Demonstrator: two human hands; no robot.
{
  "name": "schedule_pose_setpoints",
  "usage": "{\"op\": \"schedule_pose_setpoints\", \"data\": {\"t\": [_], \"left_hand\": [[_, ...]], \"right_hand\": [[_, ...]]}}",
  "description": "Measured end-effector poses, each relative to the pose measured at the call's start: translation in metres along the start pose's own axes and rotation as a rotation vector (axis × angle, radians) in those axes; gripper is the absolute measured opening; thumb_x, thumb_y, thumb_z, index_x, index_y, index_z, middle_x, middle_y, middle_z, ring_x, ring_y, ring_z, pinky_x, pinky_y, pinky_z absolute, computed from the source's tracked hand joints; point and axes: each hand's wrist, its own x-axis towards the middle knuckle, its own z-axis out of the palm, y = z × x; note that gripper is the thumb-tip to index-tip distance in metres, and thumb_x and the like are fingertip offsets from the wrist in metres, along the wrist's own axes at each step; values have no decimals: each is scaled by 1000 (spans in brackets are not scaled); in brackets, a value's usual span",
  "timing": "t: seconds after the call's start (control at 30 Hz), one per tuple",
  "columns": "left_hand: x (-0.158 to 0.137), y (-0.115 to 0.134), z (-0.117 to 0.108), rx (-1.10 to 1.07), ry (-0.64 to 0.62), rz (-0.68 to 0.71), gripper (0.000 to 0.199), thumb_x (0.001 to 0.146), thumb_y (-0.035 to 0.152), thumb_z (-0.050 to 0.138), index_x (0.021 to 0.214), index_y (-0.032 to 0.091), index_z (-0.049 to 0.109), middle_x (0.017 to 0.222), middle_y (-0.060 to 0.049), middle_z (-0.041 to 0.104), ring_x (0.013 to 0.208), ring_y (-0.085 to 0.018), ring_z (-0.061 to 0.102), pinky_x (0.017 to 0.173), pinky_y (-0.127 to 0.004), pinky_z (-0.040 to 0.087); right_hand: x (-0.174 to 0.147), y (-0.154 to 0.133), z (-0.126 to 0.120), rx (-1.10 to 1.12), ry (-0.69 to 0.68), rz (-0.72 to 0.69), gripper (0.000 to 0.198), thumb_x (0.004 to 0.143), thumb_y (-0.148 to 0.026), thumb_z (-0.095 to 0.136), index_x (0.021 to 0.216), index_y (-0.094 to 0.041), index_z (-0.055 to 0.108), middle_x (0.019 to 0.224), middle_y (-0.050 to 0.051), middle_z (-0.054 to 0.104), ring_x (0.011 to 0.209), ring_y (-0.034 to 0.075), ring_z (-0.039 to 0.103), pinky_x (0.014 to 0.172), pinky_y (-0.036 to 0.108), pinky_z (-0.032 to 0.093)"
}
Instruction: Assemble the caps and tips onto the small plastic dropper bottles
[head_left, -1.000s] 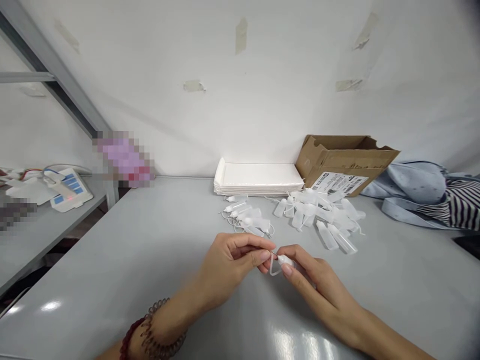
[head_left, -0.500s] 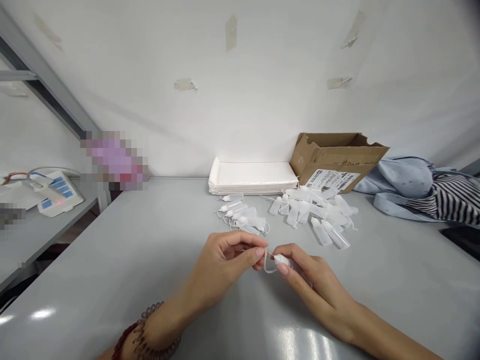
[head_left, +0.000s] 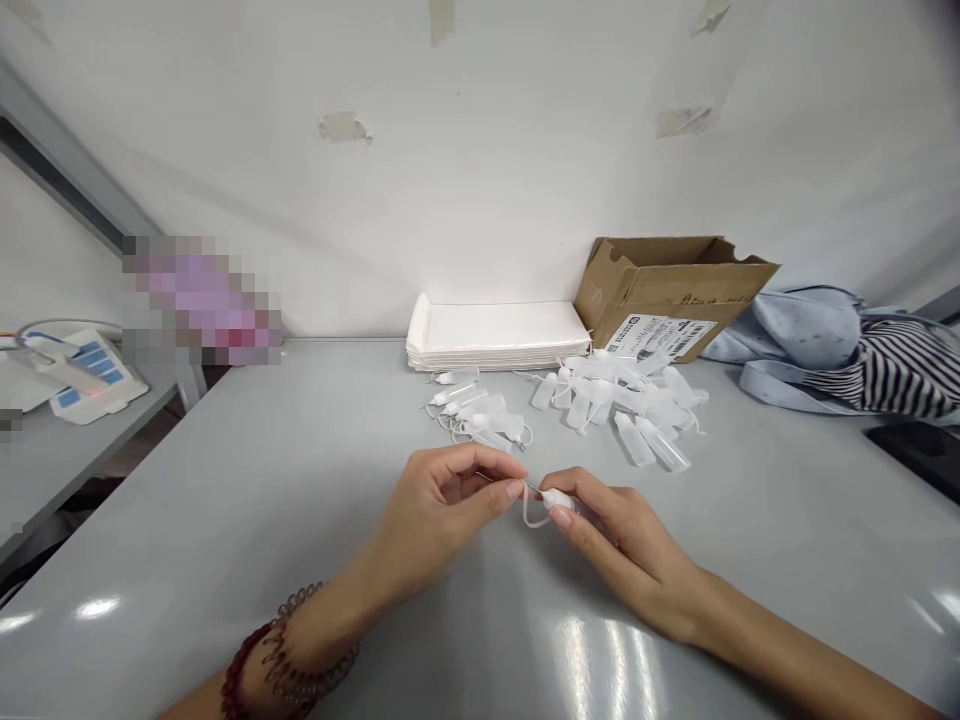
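Observation:
My right hand (head_left: pixel 626 535) is closed around a small needle-tip squeeze bottle (head_left: pixel 557 499), its white neck pointing left and its body mostly hidden by my fingers. From the neck a thin metal needle runs towards my left hand (head_left: pixel 442 505). A white strap (head_left: pixel 527 517) loops below the needle, and my left thumb and index finger pinch its far end; any cap there is hidden. Beyond my hands lie several similar bottles with straps in a small group (head_left: pixel 480 405). A larger pile of translucent bottles (head_left: pixel 649 405) is to the right.
A stack of white mailers (head_left: pixel 502 330) lies against the wall beside an open cardboard box (head_left: pixel 675 290). A blue and striped cloth bag (head_left: pixel 795 330) and a black object (head_left: pixel 915 450) sit at the right. A pixelated purple shape (head_left: pixel 202 300) stands back left.
The camera view has tilted down and shifted slightly. The needle and strap end now sit closer together at my left fingertips; both hands keep their hold.

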Motion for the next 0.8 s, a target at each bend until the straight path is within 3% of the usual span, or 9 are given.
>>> {"op": "schedule_pose_setpoints", "data": {"t": [0.53,0.8], "left_hand": [[0,0,0,28,-36,51,7,79,21,65,79,17,71,78,-2,70,77,-15,64,74,-25,53],[-3,-1,0,62,6,83,9,77,22,68,84,20,71,81,-1,70,77,-15,64,74,-26,53]], "right_hand": [[-2,-2,-5,-35,-38,-4,22,97,-34,32,101,-21,50,61,-4,42,54,12,41,54,24,33],[-4,1,-5,-53,-10,-38,22,96,-34,33,100,-22,51,57,-5,40,49,12,38,49,24,32]]}}
